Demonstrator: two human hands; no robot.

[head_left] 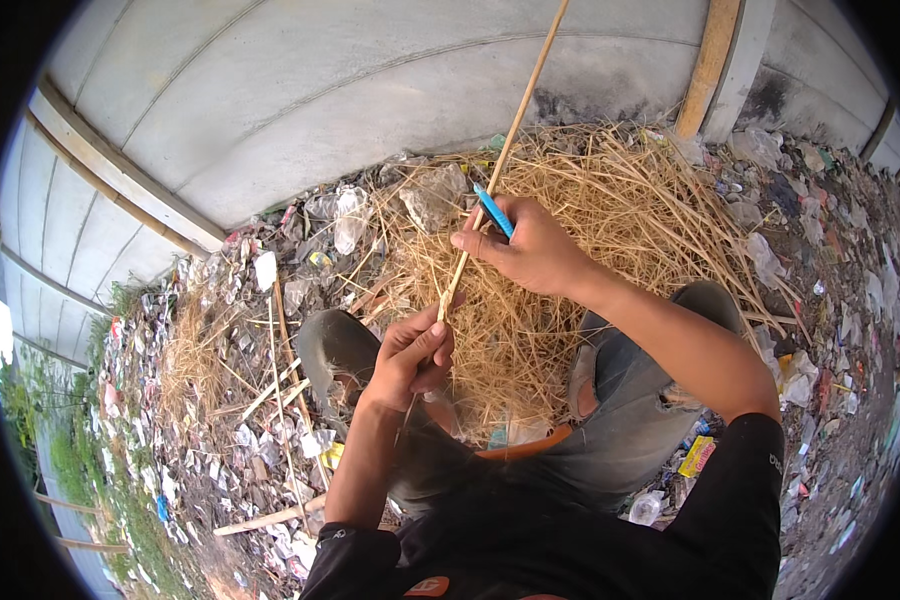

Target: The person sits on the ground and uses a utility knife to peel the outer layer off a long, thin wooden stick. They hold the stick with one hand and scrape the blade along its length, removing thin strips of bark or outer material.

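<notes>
A long thin bamboo stick [526, 101] slants from between my hands up past the top edge of the view. My left hand [407, 358] pinches its lower part between thumb and fingers, where the end looks pale and split. Farther up, my right hand [528, 245] is closed around a slim blue utility knife [494, 212], its thumb lying against the stick. I cannot make out the knife's blade. Beneath both hands spreads a heap of straw-coloured bamboo shavings [515, 345], between my bent knees.
A grey panel wall [390, 120] with wooden posts [708, 70] rises beyond the heap. Plastic litter covers the ground on both sides. Loose sticks [278, 400] lie at the left, and a curved orange thing [525, 443] sits between my legs. Green plants [70, 460] grow far left.
</notes>
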